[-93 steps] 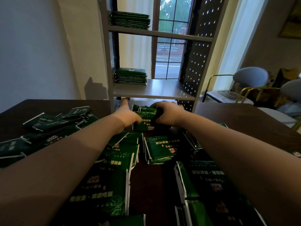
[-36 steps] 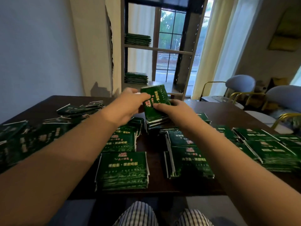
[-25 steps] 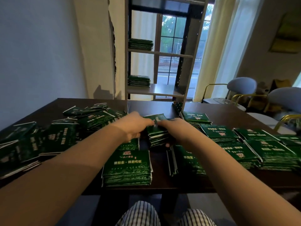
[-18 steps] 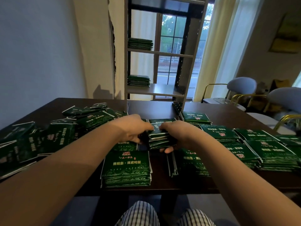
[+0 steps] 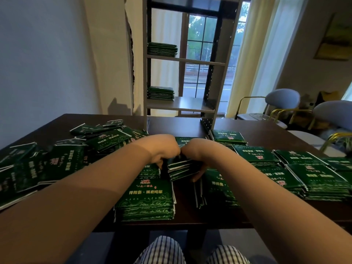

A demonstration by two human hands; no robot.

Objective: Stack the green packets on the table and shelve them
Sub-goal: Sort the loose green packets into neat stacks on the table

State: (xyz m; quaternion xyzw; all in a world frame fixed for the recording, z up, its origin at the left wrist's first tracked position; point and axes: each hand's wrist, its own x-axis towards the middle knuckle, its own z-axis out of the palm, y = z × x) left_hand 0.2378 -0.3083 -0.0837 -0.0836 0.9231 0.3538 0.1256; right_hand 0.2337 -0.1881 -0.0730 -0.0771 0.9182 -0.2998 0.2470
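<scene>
Two bare hands worked at centre frame; I logged them from the remote station as follows.

- Left grip [image 5: 163,149]: fingers curled down over the left edge of the held stack [image 5: 181,168] of green packets.
- Right grip [image 5: 192,151]: clenched on the same stack from its right side, with fingertips [image 5: 196,178] showing beneath it. The knuckles of both hands met above the stack.
- Held stack: mid-frame, low over the dark table [image 5: 190,126]. I could not tell whether its underside touched the packets below.

Other items I recorded:

- Near stack [image 5: 146,201]: lower centre, squared up at the table's near edge, just below the left grip.
- Leaning stack [image 5: 215,187]: partly hidden under the right forearm, with its edges fanned.
- Loose heap [image 5: 57,159]: left of frame, the packets askew and overlapping.
- Right stacks [image 5: 320,180]: several tidy piles side by side at right of frame.
- Far stack [image 5: 228,137]: just beside the foot of the shelf unit.
- Shelf unit [image 5: 190,105]: upper centre, behind the hands.
- Lower-shelf stack [image 5: 161,93] and upper-shelf stack [image 5: 162,48]: each at the left end of its board.
- Window [image 5: 202,54]: behind the shelf unit, with a pale curtain [image 5: 257,54] to its right.
- Padded chairs [image 5: 282,98]: two with gold frames, at right of frame.
- Striped trousers [image 5: 163,250]: bottom centre, below the table edge.
</scene>
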